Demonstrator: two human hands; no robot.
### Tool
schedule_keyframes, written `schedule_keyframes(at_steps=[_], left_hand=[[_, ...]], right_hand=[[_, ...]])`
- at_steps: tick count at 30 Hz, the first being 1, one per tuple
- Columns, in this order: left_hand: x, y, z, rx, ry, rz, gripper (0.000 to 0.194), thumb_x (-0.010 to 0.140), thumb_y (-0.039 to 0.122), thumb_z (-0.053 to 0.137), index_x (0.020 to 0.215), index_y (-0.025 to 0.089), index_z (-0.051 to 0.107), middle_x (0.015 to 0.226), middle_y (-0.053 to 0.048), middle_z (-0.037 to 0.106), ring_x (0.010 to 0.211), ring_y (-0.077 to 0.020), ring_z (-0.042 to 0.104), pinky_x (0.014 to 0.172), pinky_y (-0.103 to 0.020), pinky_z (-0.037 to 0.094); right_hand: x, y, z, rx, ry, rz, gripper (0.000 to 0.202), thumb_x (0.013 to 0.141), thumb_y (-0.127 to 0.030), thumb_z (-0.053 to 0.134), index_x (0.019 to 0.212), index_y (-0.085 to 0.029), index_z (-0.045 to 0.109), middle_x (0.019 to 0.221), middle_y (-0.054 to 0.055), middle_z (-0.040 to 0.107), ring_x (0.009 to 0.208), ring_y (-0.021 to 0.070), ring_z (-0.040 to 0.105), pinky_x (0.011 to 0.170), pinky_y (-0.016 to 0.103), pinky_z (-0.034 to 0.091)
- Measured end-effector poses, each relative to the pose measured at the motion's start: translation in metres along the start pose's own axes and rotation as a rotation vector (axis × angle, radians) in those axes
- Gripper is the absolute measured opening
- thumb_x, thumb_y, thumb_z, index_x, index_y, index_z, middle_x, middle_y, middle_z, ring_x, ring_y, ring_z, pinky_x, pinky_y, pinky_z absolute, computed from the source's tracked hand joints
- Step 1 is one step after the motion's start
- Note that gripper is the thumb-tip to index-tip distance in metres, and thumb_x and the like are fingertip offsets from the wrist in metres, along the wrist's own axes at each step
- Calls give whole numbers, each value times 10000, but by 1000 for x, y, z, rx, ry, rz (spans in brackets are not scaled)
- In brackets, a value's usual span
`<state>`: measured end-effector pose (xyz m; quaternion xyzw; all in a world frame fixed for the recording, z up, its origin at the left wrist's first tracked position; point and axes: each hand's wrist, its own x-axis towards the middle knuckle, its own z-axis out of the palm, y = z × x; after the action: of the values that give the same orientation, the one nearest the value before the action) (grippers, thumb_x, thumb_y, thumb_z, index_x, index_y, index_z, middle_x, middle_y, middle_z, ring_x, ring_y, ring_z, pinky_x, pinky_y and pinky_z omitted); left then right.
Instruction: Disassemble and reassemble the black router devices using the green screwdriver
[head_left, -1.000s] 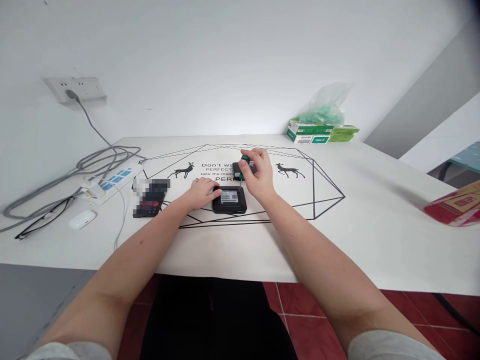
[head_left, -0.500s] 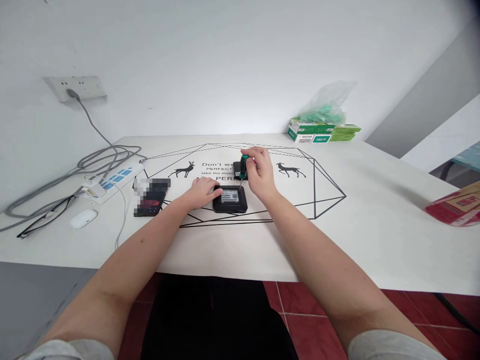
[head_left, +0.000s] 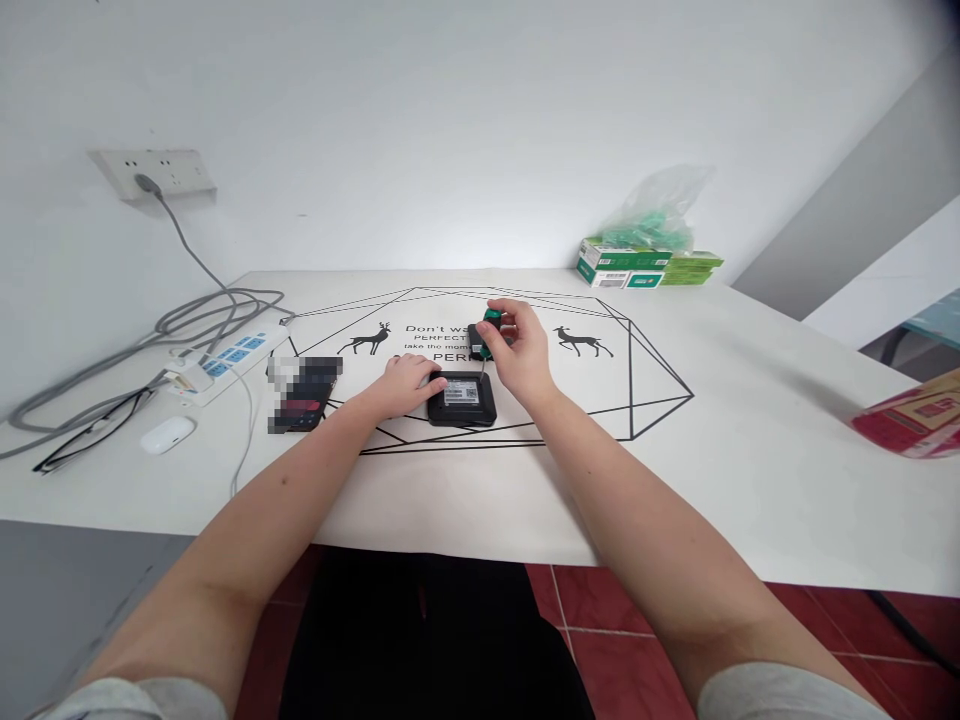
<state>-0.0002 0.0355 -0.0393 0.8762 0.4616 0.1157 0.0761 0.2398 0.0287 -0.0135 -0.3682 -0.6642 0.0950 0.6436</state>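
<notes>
White wall is rising behind the white worktop (head_left: 720,500) I am viewing, and a grey plug (head_left: 148,184) is sitting in the wall socket (head_left: 184,172) at left. Along the worktop's left side, a coiled grey cable (head_left: 161,328), black-framed glasses (head_left: 94,432), a white rounded case (head_left: 167,435) and a power strip (head_left: 236,358) are lying, with a dark phone (head_left: 313,395), partly pixelated, farther right. Near the middle, I am keeping the left hand (head_left: 405,385) loosely bent, not closed in a grip, its thumb resting on the upper-left corner of a black labelled device (head_left: 463,412) lying flat. The right hand (head_left: 521,350) is pinching a green-and-black screwdriver (head_left: 493,317) between thumb and fingers, its shaft pointing down at the device's far right corner; I cannot tell whether the tip is touching a screw. Another black object (head_left: 475,342) is lying just behind, partly hidden. Green-and-white boxes (head_left: 622,262) are carrying a clear bag (head_left: 652,215) near the far right corner, and a red package (head_left: 915,418) is standing by the right edge.
</notes>
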Motion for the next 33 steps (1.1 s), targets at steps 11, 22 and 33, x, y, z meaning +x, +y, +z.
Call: schedule_keyframes(at_steps=[11,22,33], left_hand=[[0,-2,-2,-2,-8,20,526,1092,583,413,1367,238,699,1409,-139,718,1387,-370,594,1209,-570,409],[-17,-6,-27,-40,-167,65,1072,771,843,769,1626,242,530,1638,-153,569,1559,-434,435,1259,-526,399],[-17,10,-34,-25,-278,-4,1179,708,784,828,1680,240,443,1653,-147,559,1573,-463,396,1274,-560,369]], right_hand=[[-3,-4,-5,41,-40,56,249,994,-314,591,1215,-288,704,1236,56,804,936,222,703,864,449,599],[0,-3,-3,-57,-32,-81,259,937,-334,725,1194,-298,716,1107,52,760,997,253,687,920,486,614],[-3,-1,-2,91,-47,-47,309,1070,-472,556,1260,-305,734,1181,81,734,1108,250,718,977,489,633]])
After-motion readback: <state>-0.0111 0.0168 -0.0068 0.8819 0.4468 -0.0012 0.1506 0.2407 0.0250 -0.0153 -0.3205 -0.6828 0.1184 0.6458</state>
